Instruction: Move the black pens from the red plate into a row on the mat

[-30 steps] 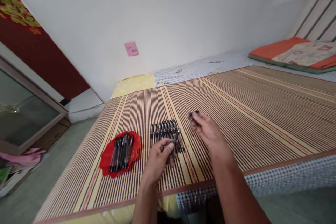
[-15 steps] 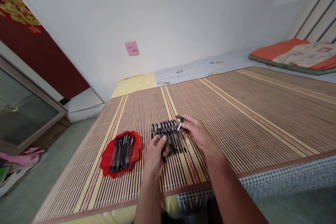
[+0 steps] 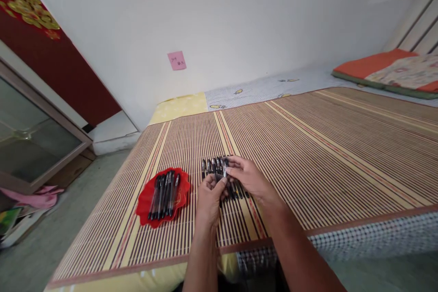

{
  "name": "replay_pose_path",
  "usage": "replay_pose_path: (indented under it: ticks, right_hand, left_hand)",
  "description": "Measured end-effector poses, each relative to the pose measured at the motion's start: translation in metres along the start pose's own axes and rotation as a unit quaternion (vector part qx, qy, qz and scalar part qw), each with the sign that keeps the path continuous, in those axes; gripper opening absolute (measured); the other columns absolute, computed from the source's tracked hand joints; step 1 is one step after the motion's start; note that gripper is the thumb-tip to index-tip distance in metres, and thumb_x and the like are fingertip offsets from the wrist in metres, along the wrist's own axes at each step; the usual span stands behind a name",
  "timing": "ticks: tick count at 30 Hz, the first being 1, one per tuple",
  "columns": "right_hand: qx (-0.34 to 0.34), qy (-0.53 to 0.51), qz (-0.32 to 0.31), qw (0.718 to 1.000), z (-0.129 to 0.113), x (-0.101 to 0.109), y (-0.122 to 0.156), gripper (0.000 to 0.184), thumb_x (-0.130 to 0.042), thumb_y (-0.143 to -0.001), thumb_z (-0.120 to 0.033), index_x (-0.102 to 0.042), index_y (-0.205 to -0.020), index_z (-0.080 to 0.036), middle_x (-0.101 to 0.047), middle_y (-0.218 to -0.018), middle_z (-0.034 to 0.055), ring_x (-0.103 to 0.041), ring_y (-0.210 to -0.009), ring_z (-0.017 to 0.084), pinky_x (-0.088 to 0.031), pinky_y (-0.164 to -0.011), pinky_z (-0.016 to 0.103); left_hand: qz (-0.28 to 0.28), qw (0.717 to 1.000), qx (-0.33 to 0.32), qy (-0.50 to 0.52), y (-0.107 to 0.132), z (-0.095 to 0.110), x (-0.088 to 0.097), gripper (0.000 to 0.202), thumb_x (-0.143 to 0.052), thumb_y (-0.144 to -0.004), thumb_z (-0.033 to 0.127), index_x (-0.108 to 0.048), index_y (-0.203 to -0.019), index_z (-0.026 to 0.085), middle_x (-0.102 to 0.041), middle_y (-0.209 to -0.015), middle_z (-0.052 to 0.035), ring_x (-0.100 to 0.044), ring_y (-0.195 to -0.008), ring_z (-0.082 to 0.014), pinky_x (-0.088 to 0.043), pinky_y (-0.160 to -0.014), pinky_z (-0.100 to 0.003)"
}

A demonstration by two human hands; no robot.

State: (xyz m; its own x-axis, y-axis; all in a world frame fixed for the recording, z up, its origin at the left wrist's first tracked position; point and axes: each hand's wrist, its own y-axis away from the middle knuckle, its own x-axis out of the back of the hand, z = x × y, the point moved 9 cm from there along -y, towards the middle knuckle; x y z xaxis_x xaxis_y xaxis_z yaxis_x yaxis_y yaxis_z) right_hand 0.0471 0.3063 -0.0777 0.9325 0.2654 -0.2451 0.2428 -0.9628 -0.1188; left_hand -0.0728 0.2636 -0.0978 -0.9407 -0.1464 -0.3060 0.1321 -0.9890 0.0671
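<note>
A row of several black pens (image 3: 214,166) lies on the striped bamboo mat (image 3: 308,146). Over that row my left hand (image 3: 209,198) and my right hand (image 3: 247,177) meet, both pinched on one black pen (image 3: 224,172). The left fingers grip the pen's barrel from below, and the right fingertips close on its upper end with the cap. A red plate (image 3: 146,200) with several more black pens (image 3: 164,194) sits to the left of my left hand.
The mat covers a bed whose front edge (image 3: 239,248) runs just below my wrists. A folded orange blanket (image 3: 393,70) lies at the far right. A pink note (image 3: 177,60) sticks on the white wall. Clutter (image 3: 23,205) lies on the floor at the left.
My right hand has moved left with a pen cap to meet the pen in my left hand. Both hands now come together over the pen row.
</note>
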Motion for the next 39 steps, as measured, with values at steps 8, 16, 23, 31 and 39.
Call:
replay_pose_path:
  ticks: [8, 16, 23, 31, 39]
  right_hand:
    - [-0.005, 0.120, 0.178, 0.977, -0.003, 0.087, -0.019, 0.037, -0.065, -0.082, -0.021, -0.071, -0.119, -0.018, -0.072, -0.093, 0.0060, -0.066, -0.074, 0.015, -0.054, -0.059, 0.024]
    - [-0.091, 0.364, 0.182, 0.909, 0.030, 0.122, -0.077, 0.020, -0.068, -0.073, -0.008, -0.075, -0.092, -0.010, -0.071, -0.071, 0.0036, -0.065, -0.059, 0.012, -0.048, -0.056, 0.020]
    - [-0.128, 0.455, 0.156, 0.868, 0.057, 0.124, -0.091, 0.011, -0.066, -0.079, -0.012, -0.076, -0.084, -0.013, -0.072, -0.070, 0.0028, -0.066, -0.063, 0.011, -0.043, -0.057, 0.018]
    - [-0.113, 0.534, 0.143, 0.825, 0.044, 0.106, -0.084, 0.018, -0.068, -0.078, -0.015, -0.080, -0.092, -0.017, -0.077, -0.092, 0.0083, -0.071, -0.085, 0.018, -0.045, -0.070, 0.022]
    - [-0.113, 0.571, 0.138, 0.802, 0.037, 0.098, -0.079, 0.022, -0.065, -0.081, -0.015, -0.079, -0.097, -0.019, -0.077, -0.104, 0.0102, -0.071, -0.089, 0.019, -0.045, -0.072, 0.024]
  left_hand:
    - [0.051, 0.998, -0.001, 0.044, -0.006, 0.002, 0.019, 0.042, -0.079, -0.067, 0.050, -0.061, -0.082, 0.015, -0.062, -0.062, 0.0030, -0.046, -0.044, -0.0046, -0.030, -0.041, -0.015]
    - [0.039, 0.998, -0.004, 0.040, -0.009, 0.002, 0.021, 0.041, -0.078, -0.070, 0.050, -0.062, -0.079, 0.013, -0.061, -0.059, 0.0027, -0.047, -0.045, -0.0050, -0.032, -0.041, -0.016]
    - [0.040, 0.998, 0.008, 0.044, -0.008, -0.002, 0.019, 0.041, -0.078, -0.070, 0.050, -0.061, -0.080, 0.014, -0.065, -0.061, 0.0003, -0.047, -0.045, -0.0054, -0.031, -0.041, -0.016]
    - [0.036, 0.998, 0.013, 0.043, -0.009, -0.004, 0.019, 0.041, -0.078, -0.069, 0.050, -0.061, -0.080, 0.014, -0.063, -0.061, 0.0009, -0.048, -0.046, -0.0056, -0.030, -0.041, -0.016]
    - [0.041, 0.998, 0.009, 0.045, -0.009, -0.003, 0.021, 0.041, -0.078, -0.067, 0.050, -0.061, -0.078, 0.014, -0.064, -0.061, 0.0010, -0.047, -0.045, -0.0052, -0.031, -0.041, -0.015]
